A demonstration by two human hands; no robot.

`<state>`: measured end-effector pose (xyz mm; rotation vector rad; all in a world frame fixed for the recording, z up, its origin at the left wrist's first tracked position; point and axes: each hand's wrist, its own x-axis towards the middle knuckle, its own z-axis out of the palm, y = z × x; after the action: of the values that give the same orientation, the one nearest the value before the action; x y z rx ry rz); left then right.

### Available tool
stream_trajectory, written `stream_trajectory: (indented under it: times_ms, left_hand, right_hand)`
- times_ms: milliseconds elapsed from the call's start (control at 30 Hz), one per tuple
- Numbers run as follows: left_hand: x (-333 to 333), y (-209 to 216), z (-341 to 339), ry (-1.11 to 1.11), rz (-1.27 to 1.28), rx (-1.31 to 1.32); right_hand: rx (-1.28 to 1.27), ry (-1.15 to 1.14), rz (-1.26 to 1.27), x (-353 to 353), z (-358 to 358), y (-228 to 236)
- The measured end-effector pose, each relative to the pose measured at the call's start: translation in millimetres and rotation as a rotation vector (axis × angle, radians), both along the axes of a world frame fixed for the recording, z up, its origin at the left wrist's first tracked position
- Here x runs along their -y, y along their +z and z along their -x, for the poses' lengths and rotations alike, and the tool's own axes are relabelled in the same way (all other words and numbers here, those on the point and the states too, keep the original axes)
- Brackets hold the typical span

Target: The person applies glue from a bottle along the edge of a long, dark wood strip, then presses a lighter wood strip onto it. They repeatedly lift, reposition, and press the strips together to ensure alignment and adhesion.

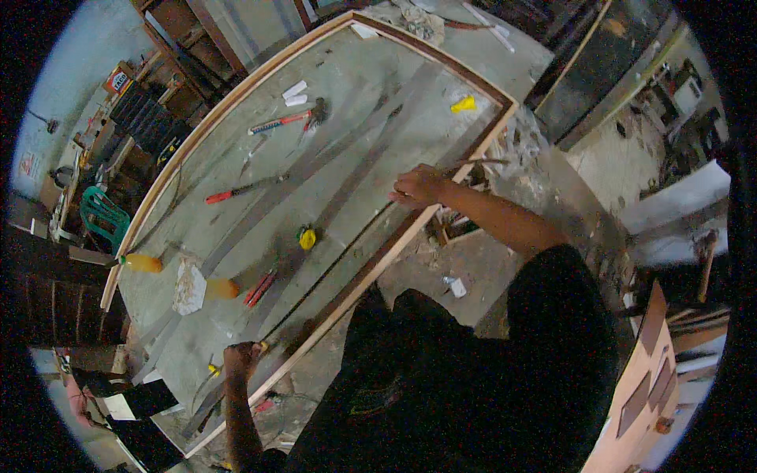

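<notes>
Head cam: cluttered workshop, green plastic chair (104,217) far left, hand tools (280,123) scattered on a greyish tabletop (221,158) inside a wooden frame (213,118). Pretty straight, thin dark strip (330,269) along the near side; left hand (241,359) and right hand (419,187) both have fingers closed on it.

Strip (327,271) partly hidden by fingers (402,191)

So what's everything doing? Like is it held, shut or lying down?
Thin dark strip: held, fairly straight
Left hand: closed on it
Right hand: closed on it
Wooden frame: lying flat
Long red-handled tool: lying loose
Short red-handled tool: lying loose
Orange bottle: capped; can't tell if it's standing
</notes>
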<state>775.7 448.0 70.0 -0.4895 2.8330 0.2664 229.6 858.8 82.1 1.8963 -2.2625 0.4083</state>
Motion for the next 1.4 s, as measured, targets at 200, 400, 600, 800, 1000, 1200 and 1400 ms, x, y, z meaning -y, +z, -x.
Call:
stream_trajectory:
  times_ms: [200,400,600,800,1000,1200,1400]
  left_hand:
    - [-54,-5,62,0.001,-0.118,-0.372]
    - [-93,-27,116,0.019,-0.042,-0.251]
    - [-129,-59,115,0.202,-0.085,-0.246]
    - [-143,-80,123,0.563,-0.436,-0.276]
    - [-138,-115,106,0.976,-1.124,-0.620]
    - [-134,-101,113,0.480,-0.387,-0.203]
    - [-152,-78,121,0.440,-0.199,-0.139]
  right_hand:
    - [0.125,-0.094,-0.004,-23,72,-18]
    - [0.097,-0.009,0.004,-65,157,-27]
    - [0.130,0.112,0.247,-80,189,-30]
    - [0.181,0.112,0.153,-108,209,-29]
    - [0.235,0.057,0.082,-129,224,-40]
    - [0.334,0.098,0.053,-135,225,-52]
    - [0.342,0.066,-0.129,-176,238,-51]
